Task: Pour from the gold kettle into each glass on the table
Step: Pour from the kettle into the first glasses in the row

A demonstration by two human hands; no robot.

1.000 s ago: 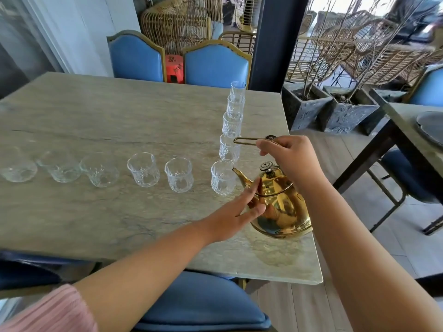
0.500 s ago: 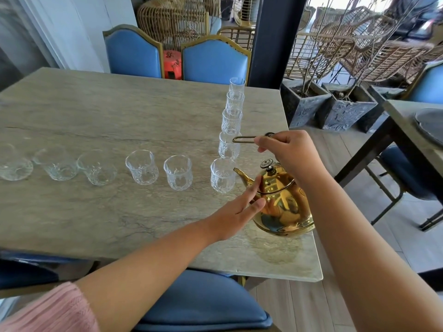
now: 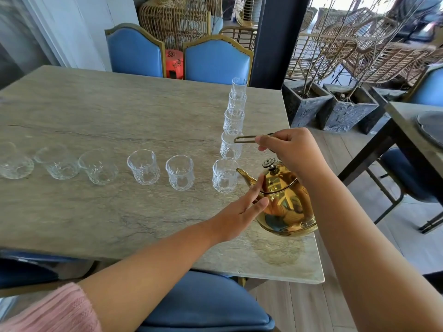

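Grey stone table (image 3: 96, 116) bears everything. Near its right edge the gold kettle (image 3: 285, 207) hangs lifted, spout at the corner glass (image 3: 224, 175). Right hand (image 3: 290, 152) clenches the kettle's handle; left hand (image 3: 239, 212), fingers flat and unclenched, touches the kettle's side.

Ten empty glasses (image 3: 224, 175) stand on the table (image 3: 96, 116): six in a row across the middle of the frame, four more running up toward upper centre. One gold kettle (image 3: 285, 207) at lower right. Two hands.
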